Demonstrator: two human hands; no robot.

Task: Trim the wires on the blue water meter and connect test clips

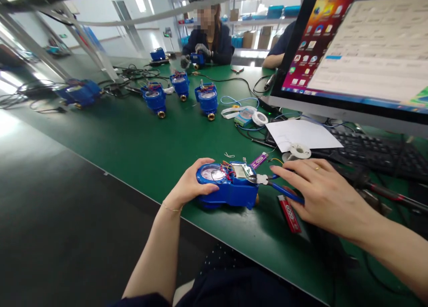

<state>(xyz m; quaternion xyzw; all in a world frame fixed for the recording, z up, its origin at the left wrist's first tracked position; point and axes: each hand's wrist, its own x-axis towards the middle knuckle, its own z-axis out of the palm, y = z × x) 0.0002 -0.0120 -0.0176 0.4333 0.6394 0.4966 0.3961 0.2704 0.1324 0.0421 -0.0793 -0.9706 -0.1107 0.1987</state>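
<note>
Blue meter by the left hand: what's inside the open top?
Inside the blue meter: a round dial face, red wiring and a small display board. The left hand covers its near-left side; the blue-handled pliers under the right hand reach its right edge.

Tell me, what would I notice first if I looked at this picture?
Probably the bright blue water meter at the near edge of the green table, held by the left hand. The right hand grips blue-handled pliers whose tip is at the meter's open top. A big glowing computer screen fills the upper right, and more blue meters stand farther back.
</note>
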